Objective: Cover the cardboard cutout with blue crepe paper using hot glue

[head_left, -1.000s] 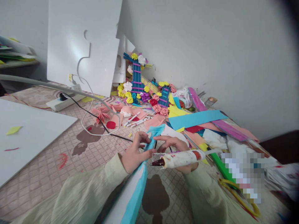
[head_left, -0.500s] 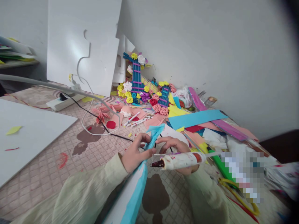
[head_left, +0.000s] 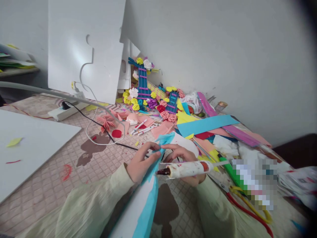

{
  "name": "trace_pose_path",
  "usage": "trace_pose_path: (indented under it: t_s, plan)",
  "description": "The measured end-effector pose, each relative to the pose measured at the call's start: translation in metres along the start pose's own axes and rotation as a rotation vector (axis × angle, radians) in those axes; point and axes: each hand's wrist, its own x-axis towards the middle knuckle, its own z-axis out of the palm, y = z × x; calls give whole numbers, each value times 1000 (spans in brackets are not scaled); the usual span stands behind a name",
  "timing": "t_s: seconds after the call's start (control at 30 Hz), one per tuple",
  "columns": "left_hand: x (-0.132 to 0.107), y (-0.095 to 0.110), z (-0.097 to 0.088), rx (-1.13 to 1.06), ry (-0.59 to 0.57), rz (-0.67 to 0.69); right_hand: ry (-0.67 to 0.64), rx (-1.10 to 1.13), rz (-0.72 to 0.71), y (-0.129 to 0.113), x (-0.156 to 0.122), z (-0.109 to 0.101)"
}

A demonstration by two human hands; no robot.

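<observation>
A long white board piece (head_left: 132, 207) with light blue crepe paper (head_left: 148, 211) along its edge runs from the bottom of the view up between my hands. My left hand (head_left: 143, 162) pinches the blue-covered edge with thumb and fingers. A white, stained hot glue gun (head_left: 188, 169) with a dark nozzle lies across my right hand (head_left: 184, 153), tip pointing left, near the paper. Its grip is hidden behind the barrel. The right index finger reaches over and touches the blue paper beside the left fingertips.
Scissors with red and yellow handles (head_left: 237, 195) lie at the right. Paper-flower guitars (head_left: 143, 82) stand at the back among scraps and a blue strip (head_left: 208, 125). A power strip (head_left: 66, 110), cables and a large white board (head_left: 32, 142) occupy the left.
My right fingers have moved left onto the blue paper, close to the left fingertips. The glue gun has shifted slightly left with the hand. More of the scissors now shows.
</observation>
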Motion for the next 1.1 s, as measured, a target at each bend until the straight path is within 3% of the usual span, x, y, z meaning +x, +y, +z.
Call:
trace_pose_path:
  t_s: [0.2, 0.3, 0.57, 0.83, 1.1]
  plan:
    - [6, -10, -1, 166, 8, 127, 503, 501, 32, 8, -17, 32]
    - [8, -8, -1, 226, 3, 204, 641, 669, 106, 1, -18, 45]
    - [13, -8, -8, 335, 160, 354, 623, 816, 111, -12, -7, 50]
    - [20, -16, -19, 608, 224, 724, 587, 833, 160, -2, -6, 52]
    - [24, -16, -26, 650, 149, 714, 616, 862, 172, -4, -6, 52]
